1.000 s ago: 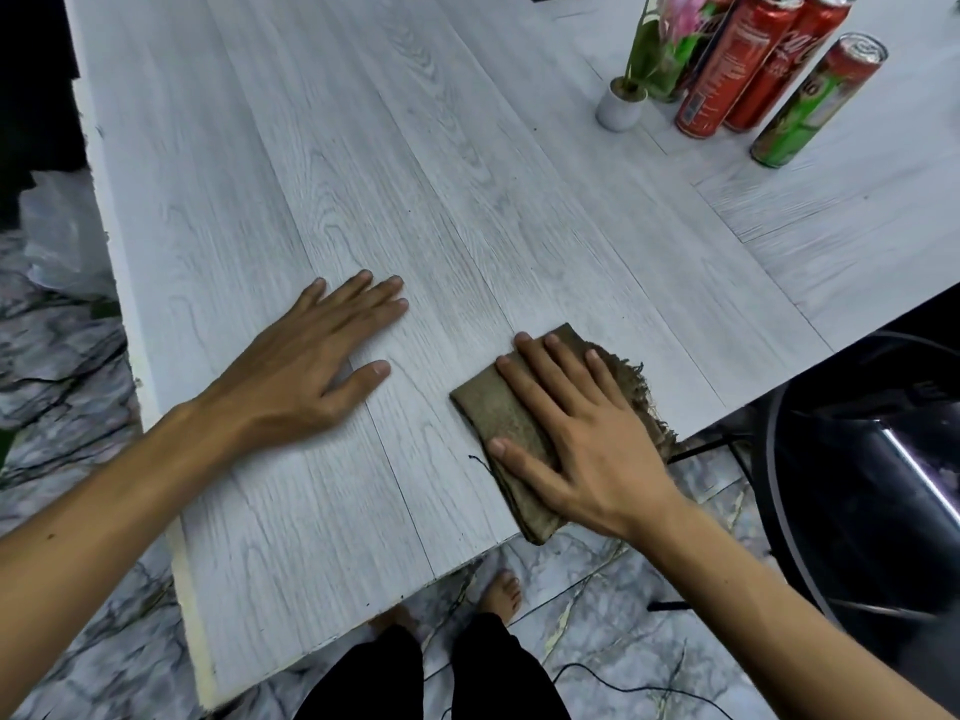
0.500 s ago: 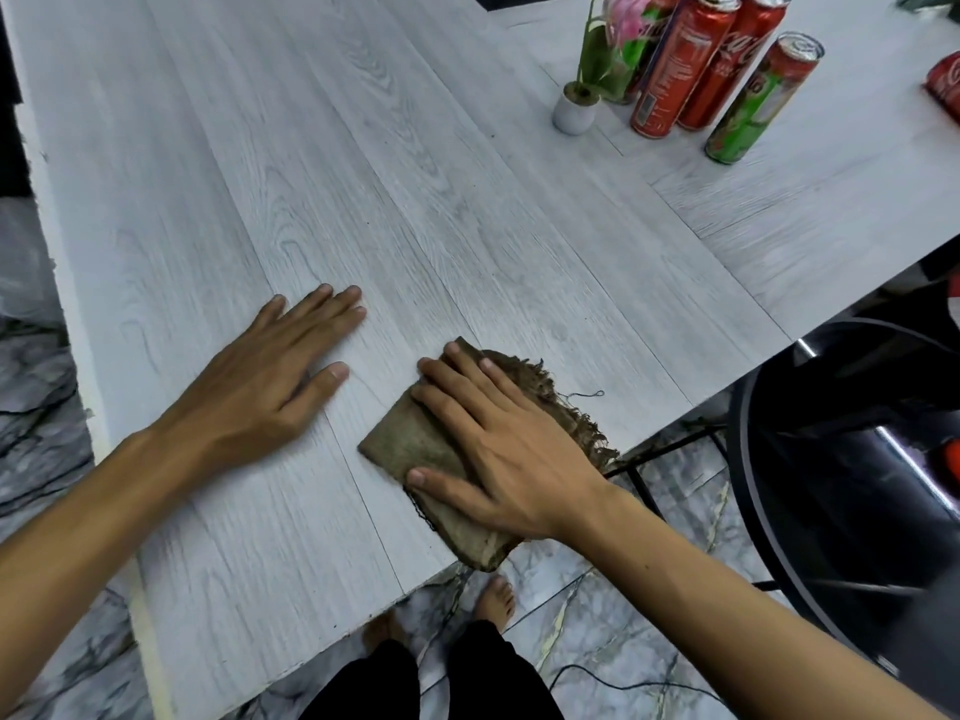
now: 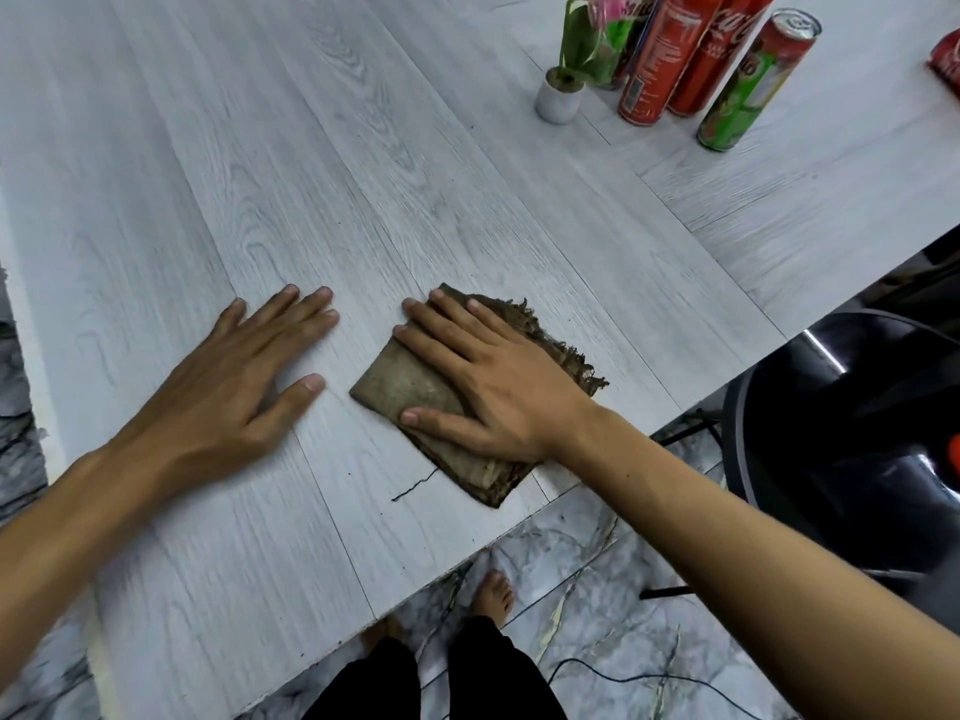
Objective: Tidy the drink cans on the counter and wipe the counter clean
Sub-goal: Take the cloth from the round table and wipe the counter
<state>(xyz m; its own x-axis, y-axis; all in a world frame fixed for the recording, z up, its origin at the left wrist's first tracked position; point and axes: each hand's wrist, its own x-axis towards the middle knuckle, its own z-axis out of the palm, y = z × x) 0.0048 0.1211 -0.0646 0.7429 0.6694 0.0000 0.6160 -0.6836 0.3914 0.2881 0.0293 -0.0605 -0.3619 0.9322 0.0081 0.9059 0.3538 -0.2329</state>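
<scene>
right hand point(image 3: 498, 387) is pressing flat, fingers straight, on folded brown cloth point(image 3: 410, 387) near counter point(image 3: 363, 148) near edge | left hand point(image 3: 234, 387) is lying flat beside it; cans point(image 3: 675, 70) are standing far right

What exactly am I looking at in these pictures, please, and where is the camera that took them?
There is no machine here: a person works with two bare hands. One camera worn on the head looks forward and down, so every picture shares that view. The left hand lies flat on the pale wood-grain counter and holds nothing. The right hand presses flat on a folded brown cloth with a frayed edge, close to the counter's near edge. Farther back on the right stand two red cans, a green can and a small white plant pot. Another red can is cut off by the picture's edge. Below the counter, a bare foot stands on a marble-patterned floor.
</scene>
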